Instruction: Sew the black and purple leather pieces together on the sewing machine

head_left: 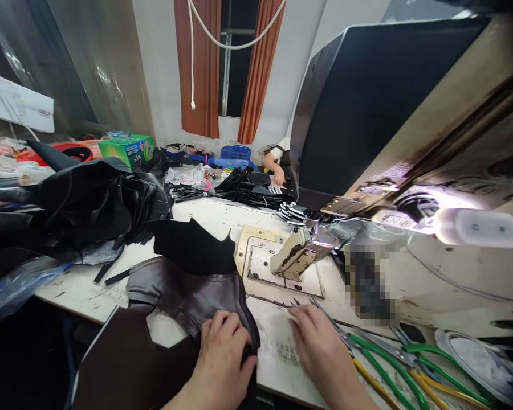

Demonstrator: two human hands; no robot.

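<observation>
Left hand (222, 350) presses the leather piece (188, 293), fingers flat and together.
Right hand (320, 341) lies spread beside it, lower centre, just left of the scissors (385, 364).

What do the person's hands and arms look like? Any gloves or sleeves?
Both are bare. The left hand and the right hand wear no gloves, and no rings or watch show. No sleeves reach the wrists or the parts of the forearms in view.

Left hand (222, 353) bare, no glove or ring visible. Right hand (320, 347) bare too. Both forearms show no sleeves.
</observation>
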